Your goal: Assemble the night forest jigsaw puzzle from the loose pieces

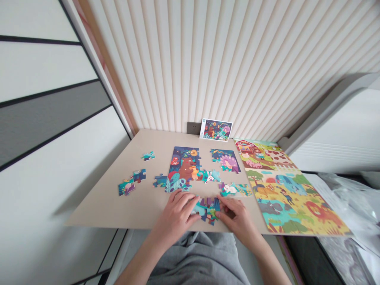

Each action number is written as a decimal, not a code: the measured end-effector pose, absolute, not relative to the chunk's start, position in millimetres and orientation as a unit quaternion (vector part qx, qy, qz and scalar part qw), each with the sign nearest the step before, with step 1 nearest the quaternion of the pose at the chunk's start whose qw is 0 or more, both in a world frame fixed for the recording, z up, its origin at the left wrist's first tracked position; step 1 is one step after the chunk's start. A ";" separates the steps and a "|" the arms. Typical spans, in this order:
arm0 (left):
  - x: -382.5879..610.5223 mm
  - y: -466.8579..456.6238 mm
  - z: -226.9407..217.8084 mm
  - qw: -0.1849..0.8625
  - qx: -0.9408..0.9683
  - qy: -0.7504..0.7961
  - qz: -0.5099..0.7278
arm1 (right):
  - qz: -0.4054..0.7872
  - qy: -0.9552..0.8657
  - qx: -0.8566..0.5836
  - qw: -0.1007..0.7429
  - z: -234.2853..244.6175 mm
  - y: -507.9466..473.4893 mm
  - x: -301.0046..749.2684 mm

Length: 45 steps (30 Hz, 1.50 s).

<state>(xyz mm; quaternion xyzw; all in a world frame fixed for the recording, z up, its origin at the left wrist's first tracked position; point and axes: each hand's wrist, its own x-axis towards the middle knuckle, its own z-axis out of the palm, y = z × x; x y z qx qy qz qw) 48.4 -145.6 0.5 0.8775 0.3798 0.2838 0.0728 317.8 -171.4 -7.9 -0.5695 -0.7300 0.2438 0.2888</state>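
My left hand (177,213) and my right hand (237,218) rest at the near edge of a beige board (103,206). Both press with bent fingers on a small joined cluster of puzzle pieces (208,209) between them. Just beyond lies the partly assembled forest puzzle (185,168) with a bear on it. Further joined sections lie to its right: a peacock section (225,160) and a rabbit strip (234,190). Loose pieces (132,181) lie to the left, with one more piece (148,155) farther back.
A reference picture card (215,130) leans against the ribbed wall by a socket. A finished farm-animal puzzle (285,190) covers the board's right side. Crumpled clear plastic (347,198) lies at the right. My grey-clad lap (202,257) is below the board.
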 end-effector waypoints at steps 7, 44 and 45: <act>48.4 -145.4 -2.0 0.076 0.873 0.393 0.279 | 0.235 -0.737 -0.575 0.265 -5.5 -172.2 317.3; 43.2 -142.2 -22.8 0.019 0.873 0.390 0.292 | 0.182 -0.664 -0.656 0.309 -8.1 -78.3 427.8; 43.0 -141.9 -23.0 0.020 0.874 0.388 0.291 | 0.171 -0.671 -0.655 0.303 -7.9 -79.4 426.1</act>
